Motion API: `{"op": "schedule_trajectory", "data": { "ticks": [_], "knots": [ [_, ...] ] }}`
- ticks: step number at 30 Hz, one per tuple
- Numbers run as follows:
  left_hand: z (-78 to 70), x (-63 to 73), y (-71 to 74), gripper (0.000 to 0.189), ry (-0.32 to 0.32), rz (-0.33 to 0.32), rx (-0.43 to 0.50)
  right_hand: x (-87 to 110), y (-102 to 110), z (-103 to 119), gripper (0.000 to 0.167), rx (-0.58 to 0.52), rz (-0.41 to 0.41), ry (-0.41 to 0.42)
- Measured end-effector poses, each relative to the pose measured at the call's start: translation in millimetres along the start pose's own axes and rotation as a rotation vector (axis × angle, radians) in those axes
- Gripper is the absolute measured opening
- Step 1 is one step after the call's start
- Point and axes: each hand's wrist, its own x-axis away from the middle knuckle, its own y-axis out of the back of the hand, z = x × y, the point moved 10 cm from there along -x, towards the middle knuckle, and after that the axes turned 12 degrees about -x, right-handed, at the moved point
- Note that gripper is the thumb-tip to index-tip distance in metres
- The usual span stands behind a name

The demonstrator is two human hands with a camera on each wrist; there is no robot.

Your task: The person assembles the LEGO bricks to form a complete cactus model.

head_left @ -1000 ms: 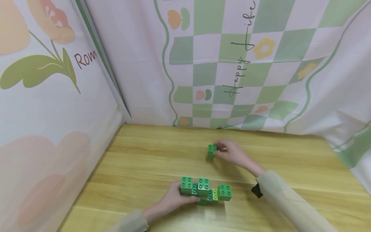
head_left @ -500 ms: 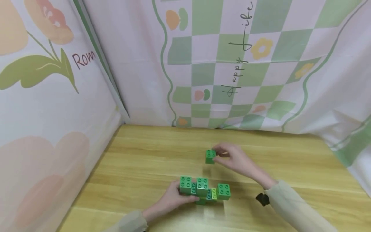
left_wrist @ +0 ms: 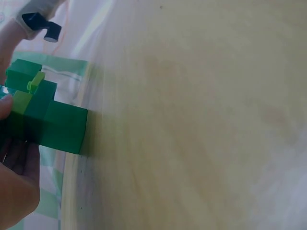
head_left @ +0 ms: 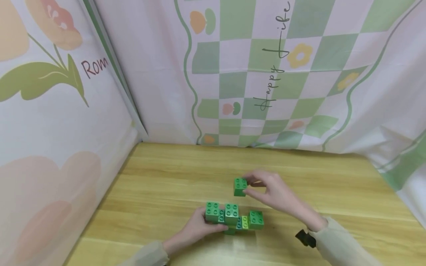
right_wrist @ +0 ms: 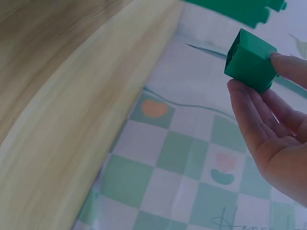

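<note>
My left hand grips the left part of an assembly of toy building bricks in several greens, with square four-stud bricks on top. In the left wrist view the thumb and fingers wrap the assembly from both sides. My right hand pinches a single green four-stud brick between thumb and fingers, raised just behind the assembly. The right wrist view shows that brick with its hollow underside turned to the left, and part of the assembly at the top edge.
The wooden tabletop runs back to a checked curtain. A white printed curtain borders the left side. A black wrist strap piece hangs at the right sleeve.
My right hand has lifted the single brick and brought it nearer, toward the assembly. The left hand and the assembly stay almost in place.
</note>
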Motion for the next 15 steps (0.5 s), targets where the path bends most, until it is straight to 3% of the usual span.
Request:
{"op": "schedule_trajectory", "data": {
  "ticks": [15],
  "knots": [
    [0.0, 0.7, 2.2, 0.046, 0.008, -0.017, -0.025, 4.1, 1, 47, 0.033, -0.009, -0.009, 0.135]
  ]
}}
